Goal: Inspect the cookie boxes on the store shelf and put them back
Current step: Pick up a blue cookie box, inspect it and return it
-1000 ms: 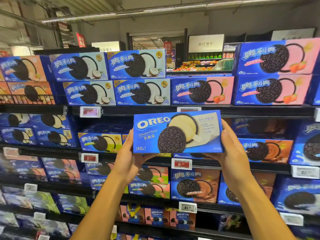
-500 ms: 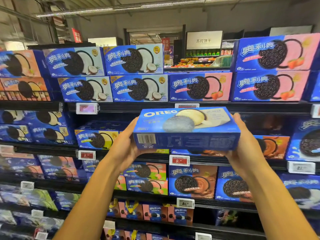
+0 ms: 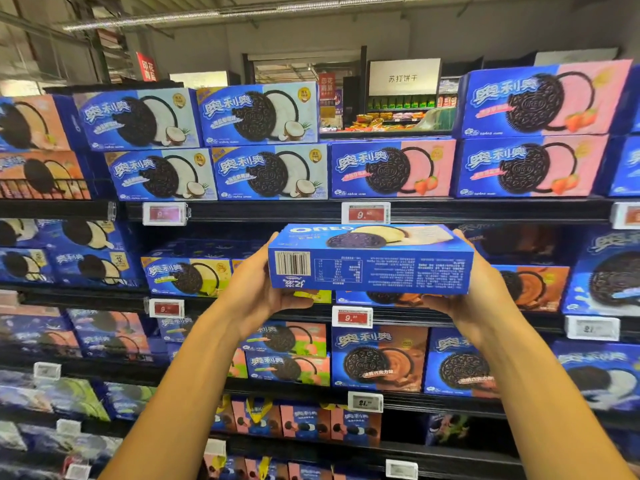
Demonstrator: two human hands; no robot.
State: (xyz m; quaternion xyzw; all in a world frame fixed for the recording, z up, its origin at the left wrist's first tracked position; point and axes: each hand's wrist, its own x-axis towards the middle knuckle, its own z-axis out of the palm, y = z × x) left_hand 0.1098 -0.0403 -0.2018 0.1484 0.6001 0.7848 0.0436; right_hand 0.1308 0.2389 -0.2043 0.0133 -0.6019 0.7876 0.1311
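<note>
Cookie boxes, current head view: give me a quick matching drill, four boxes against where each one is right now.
Boxes:
1. cheese-flavour box
2. coconut box
3. strawberry box
4. chocolate box

Places:
A. top shelf, left of centre
B. gripped by left hand and right hand
C. shelf below the held box
D. top shelf, directly above the held box

Pairs: 1-B, 2-A, 3-D, 4-C
</note>
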